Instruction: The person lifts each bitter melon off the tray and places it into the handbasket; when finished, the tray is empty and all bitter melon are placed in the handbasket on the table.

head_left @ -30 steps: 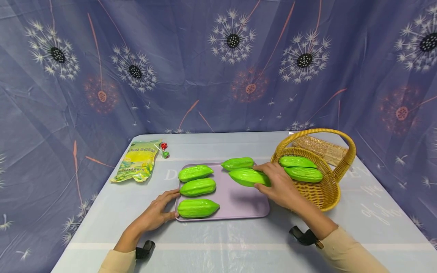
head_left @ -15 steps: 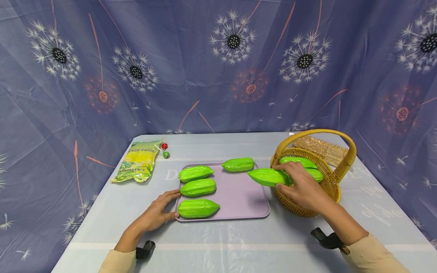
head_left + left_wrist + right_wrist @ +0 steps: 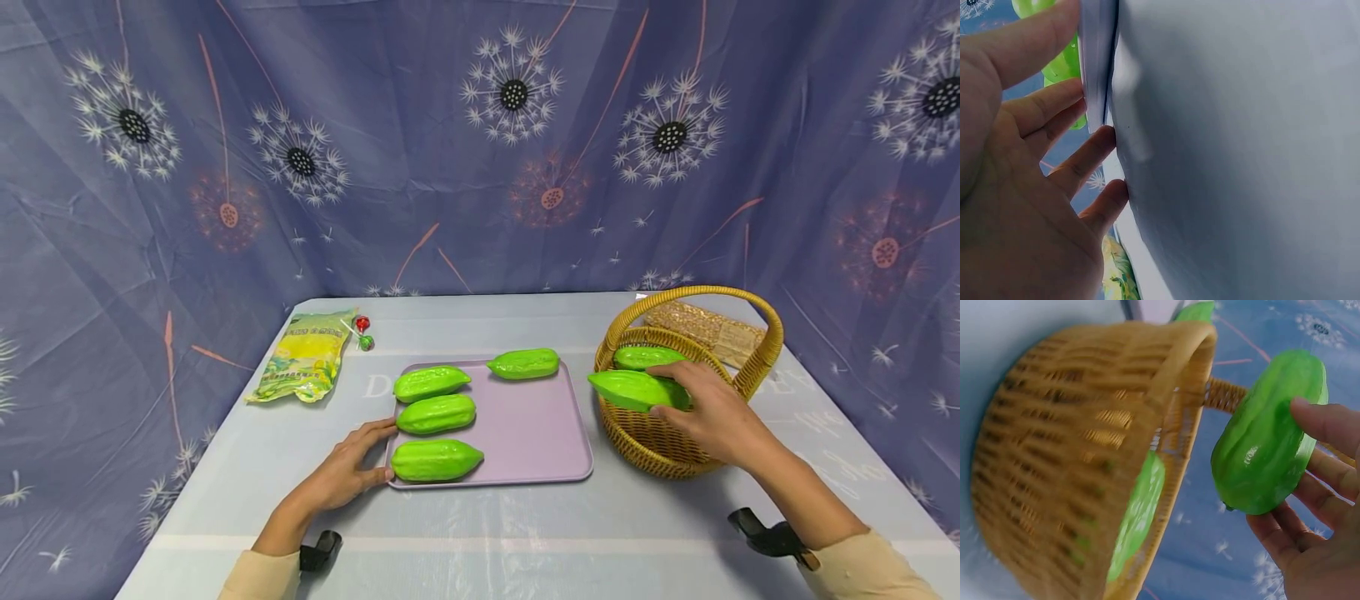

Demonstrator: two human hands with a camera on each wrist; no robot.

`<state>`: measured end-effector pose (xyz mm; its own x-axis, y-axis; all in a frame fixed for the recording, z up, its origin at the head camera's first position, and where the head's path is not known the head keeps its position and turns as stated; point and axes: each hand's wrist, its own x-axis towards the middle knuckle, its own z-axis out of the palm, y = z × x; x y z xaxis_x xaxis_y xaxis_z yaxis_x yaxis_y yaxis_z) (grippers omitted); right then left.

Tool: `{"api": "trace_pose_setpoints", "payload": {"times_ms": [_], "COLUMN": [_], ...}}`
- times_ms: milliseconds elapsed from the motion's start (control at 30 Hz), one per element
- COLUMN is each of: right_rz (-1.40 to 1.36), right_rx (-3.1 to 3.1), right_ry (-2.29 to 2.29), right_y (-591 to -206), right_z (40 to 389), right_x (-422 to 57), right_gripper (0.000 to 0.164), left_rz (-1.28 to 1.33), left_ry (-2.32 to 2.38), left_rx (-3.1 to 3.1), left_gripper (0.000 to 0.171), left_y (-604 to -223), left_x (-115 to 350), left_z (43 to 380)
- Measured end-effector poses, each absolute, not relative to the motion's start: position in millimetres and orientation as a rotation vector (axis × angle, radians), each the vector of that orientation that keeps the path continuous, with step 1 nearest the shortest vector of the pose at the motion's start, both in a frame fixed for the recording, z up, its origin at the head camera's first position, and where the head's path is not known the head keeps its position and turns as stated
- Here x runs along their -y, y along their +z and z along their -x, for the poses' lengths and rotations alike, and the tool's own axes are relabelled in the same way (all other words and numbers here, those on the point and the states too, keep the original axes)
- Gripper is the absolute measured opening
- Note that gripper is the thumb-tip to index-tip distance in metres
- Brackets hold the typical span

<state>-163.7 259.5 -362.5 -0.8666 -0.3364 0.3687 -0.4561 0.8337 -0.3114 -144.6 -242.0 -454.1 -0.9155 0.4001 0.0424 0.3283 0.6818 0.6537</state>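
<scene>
My right hand (image 3: 708, 412) grips a bright green ribbed gourd (image 3: 633, 391), pointed at one end, thumb on the near side and fingers behind. It is held over the opening of the yellow wicker basket (image 3: 648, 446). Another such gourd (image 3: 1138, 515) shows inside the basket in the right wrist view. Fingertips and thumb of my left hand (image 3: 341, 471) touch the left rim of a pale purple tray (image 3: 536, 433). On that tray, three gourds (image 3: 437, 460) lie stacked in a column at left, and one gourd (image 3: 523, 364) lies at the back right.
A yellow-green packet (image 3: 300, 358) lies at the back left of the table, beside a red lollipop (image 3: 362, 323) and a green lollipop (image 3: 366, 342). Behind the basket is a glittery gold packet (image 3: 678, 318). The basket handle (image 3: 690, 292) arches high over its opening.
My right hand has carried the gourd rightward, from above the tray to over the basket. The left hand stays at the tray's left rim.
</scene>
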Motion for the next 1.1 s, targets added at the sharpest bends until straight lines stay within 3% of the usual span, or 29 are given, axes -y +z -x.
{"api": "trace_pose_setpoints", "payload": {"times_ms": [1100], "right_rz": [-0.594], "right_rx": [2.971], "right_ry": [0.393], "right_y": [-379], "right_z": [193], "right_x": [-304], "right_gripper": [0.047], "left_rz": [-0.592], "left_ry": [1.055], "left_rx": [-2.788], "left_gripper": [0.062], "left_y": [-453], "left_x": [241], "left_z": [143]}}
